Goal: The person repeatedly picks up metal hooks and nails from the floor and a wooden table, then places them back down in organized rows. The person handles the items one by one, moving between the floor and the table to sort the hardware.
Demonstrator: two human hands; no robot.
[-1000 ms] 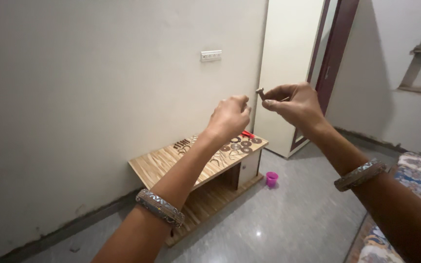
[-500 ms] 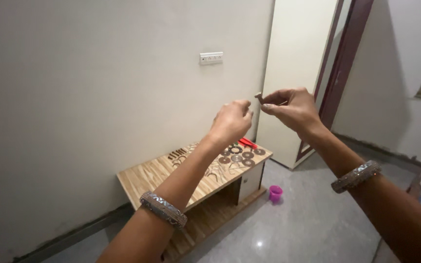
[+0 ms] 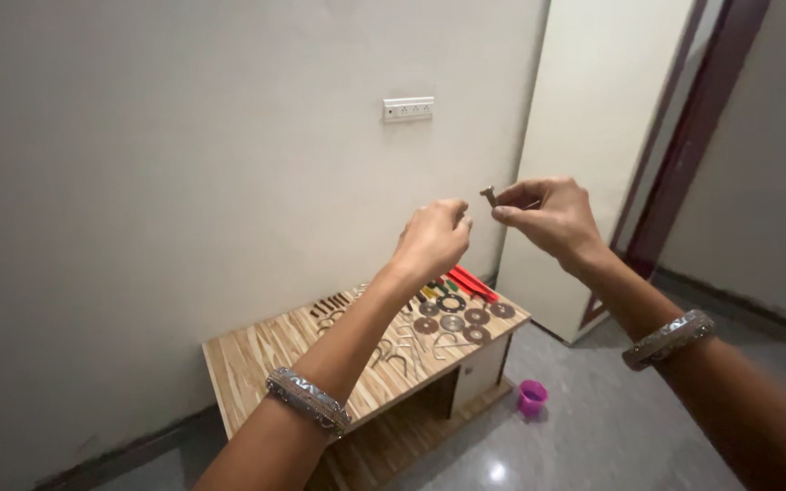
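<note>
One head camera looks forward and slightly down — hands near, wall (image 3: 184,182) and low table (image 3: 256,350) farther.

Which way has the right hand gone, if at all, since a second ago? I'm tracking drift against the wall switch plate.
Cannot tell: the camera itself turned. The right hand sits below and right of the switch plate, much as before, pinching a small bolt.

Low wooden table (image 3: 256,350) bears round discs (image 3: 452,322), (perhaps metal) red strips (image 3: 472,282).

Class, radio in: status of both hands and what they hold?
Right hand pinches small brown bolt, raised. Left hand closed beside it, contents hidden. Nothing between them.
</note>
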